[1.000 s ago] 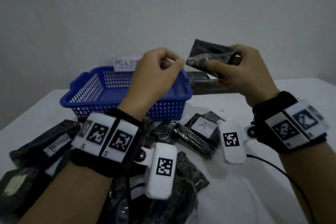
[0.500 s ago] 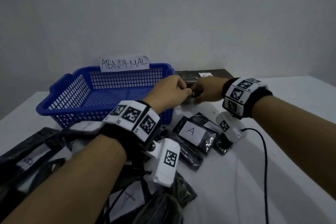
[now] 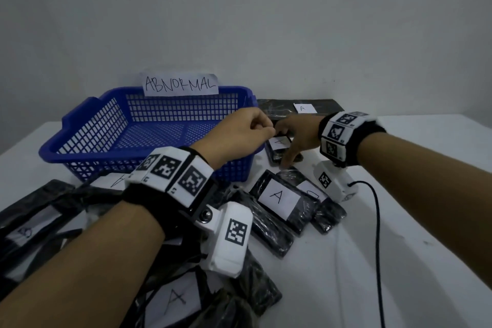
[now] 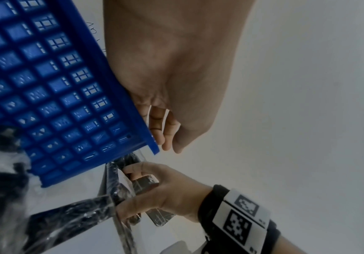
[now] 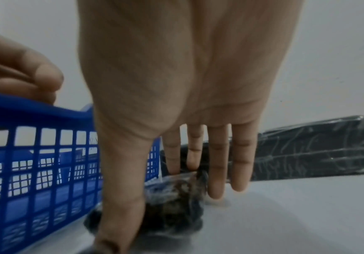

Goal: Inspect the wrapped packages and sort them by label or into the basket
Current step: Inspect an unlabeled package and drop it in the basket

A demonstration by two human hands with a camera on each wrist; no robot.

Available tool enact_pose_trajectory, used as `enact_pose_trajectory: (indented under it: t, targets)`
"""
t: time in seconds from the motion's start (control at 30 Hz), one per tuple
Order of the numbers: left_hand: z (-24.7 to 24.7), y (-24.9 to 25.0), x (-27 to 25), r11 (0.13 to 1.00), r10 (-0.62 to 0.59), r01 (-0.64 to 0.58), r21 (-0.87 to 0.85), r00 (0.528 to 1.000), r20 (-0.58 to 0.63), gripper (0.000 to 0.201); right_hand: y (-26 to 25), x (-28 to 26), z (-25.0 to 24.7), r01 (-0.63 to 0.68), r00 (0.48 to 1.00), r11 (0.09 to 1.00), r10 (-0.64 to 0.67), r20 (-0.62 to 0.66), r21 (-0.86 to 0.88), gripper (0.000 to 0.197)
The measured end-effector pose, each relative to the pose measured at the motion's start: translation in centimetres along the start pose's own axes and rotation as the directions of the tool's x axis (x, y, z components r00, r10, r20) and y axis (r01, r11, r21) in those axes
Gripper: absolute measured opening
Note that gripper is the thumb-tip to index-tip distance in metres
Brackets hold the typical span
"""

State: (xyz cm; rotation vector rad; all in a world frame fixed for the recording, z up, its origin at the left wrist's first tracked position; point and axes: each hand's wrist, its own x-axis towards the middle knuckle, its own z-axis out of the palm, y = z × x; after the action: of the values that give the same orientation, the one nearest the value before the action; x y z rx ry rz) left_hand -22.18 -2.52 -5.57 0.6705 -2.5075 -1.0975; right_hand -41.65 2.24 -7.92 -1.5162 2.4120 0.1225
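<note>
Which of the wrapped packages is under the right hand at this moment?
The small package just right of the blue basket, under the right hand. The other packages lie untouched nearer the person or by the wall.

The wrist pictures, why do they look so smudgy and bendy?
Right wrist view: the hand sits very close, so it blurs, as does the package under it. Left wrist view: the basket mesh smears near the edge, and the wide lens bends it. Head view: dim but sharper.
</note>
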Motion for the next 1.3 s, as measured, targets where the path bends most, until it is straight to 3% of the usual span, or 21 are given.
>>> enact_pose_trajectory:
  t: [0.17,0.27,0.3,0.37,0.47,0.53,0.7,0.77,0.93,1.1,1.2,1.3]
  targets:
    - [0.0,0.1,-0.2,1.0,0.011,-0.011,-0.006,1.0,0.0,0.009,-0.1,-0.1,0.4,0.04,0.999,0.998,-0.041,-0.025,-0.043,0.097]
    - [-0.5,0.4,-0.4,0.999,0.02,-0.022,-0.027,0.999,-0.038,0.009,-0.1,-1.4,-0.3,0.066,0.997,0.997,-0.064,-0.041,0.047,0.112]
    - [-1.1,0.6,-0.5,0.999,0.03,-0.032,-0.037,0.997,-0.066,0.009,-0.4,-2.2,-1.0,0.076,0.993,0.994,-0.068,-0.099,0.083,0.106]
    - [-2.5,1.3,-1.4,0.997,0.039,-0.047,-0.064,0.992,-0.118,0.012,-0.8,-4.5,-2.2,0.106,0.966,0.988,-0.075,-0.247,0.115,0.076]
    - [-5.6,2.1,-3.8,0.995,0.05,-0.065,-0.074,0.98,-0.192,0.014,-2.5,-8.6,-3.3,0.233,0.864,0.969,-0.168,-0.475,0.08,0.045]
    - [-7.4,2.1,-5.6,0.995,0.056,-0.074,-0.067,0.971,-0.232,0.016,-4.4,-11.2,-3.1,0.318,0.821,0.945,-0.236,-0.521,0.073,0.034]
    - [-10.8,0.1,-11.2,0.999,0.015,-0.006,0.042,0.976,-0.217,0.017,-11.5,-16.1,-1.0,0.468,0.856,0.883,-0.441,-0.271,0.043,0.042]
    - [-11.3,-1.1,-13.5,0.994,-0.033,0.051,0.097,0.984,-0.176,0.016,-13.8,-16.3,0.1,0.513,0.841,0.858,-0.505,-0.195,-0.008,0.043]
    - [-12.0,-3.6,-17.7,0.953,-0.162,0.171,0.251,0.985,-0.056,0.021,-17.5,-15.2,2.6,0.501,0.851,0.854,-0.515,-0.099,-0.137,0.073]
    - [-12.2,-5.5,-19.1,0.891,-0.274,0.287,0.353,0.958,-0.089,0.037,-17.6,-14.5,3.3,0.51,0.849,0.86,-0.509,-0.139,-0.032,0.063]
    - [-12.1,-6.2,-18.8,0.886,-0.267,0.3,0.355,0.954,-0.139,0.035,-16.7,-14.1,2.9,0.504,0.86,0.853,-0.481,-0.17,0.135,0.067]
    - [-12.1,-6.6,-18.1,0.881,-0.245,0.299,0.367,0.951,-0.187,0.031,-16.1,-12.4,3.0,0.441,0.885,0.883,-0.398,-0.241,0.164,0.05]
